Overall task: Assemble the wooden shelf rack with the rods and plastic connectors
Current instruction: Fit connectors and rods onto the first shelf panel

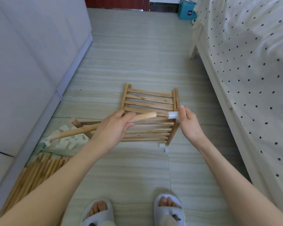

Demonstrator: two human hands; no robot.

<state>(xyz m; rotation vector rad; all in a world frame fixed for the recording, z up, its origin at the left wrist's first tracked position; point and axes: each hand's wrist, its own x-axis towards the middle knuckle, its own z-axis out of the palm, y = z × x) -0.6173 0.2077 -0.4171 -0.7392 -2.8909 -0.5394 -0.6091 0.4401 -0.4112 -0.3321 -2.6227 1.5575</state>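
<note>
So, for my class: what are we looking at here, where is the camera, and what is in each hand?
There is no machine here. One camera worn on a person's head looks down at their own arms and slippered feet. The left hand grips a wooden rod; the right hand pinches a white plastic connector, near the rod's tip but apart from it. On the tiled floor lie slatted shelf panels, a heap of spare connectors and a bundle of spare rods.

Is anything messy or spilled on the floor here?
Yes. The small white plastic connectors lie in a loose heap by the grey sofa, some spilling off their clear plastic bag. Nothing looks broken.
</note>
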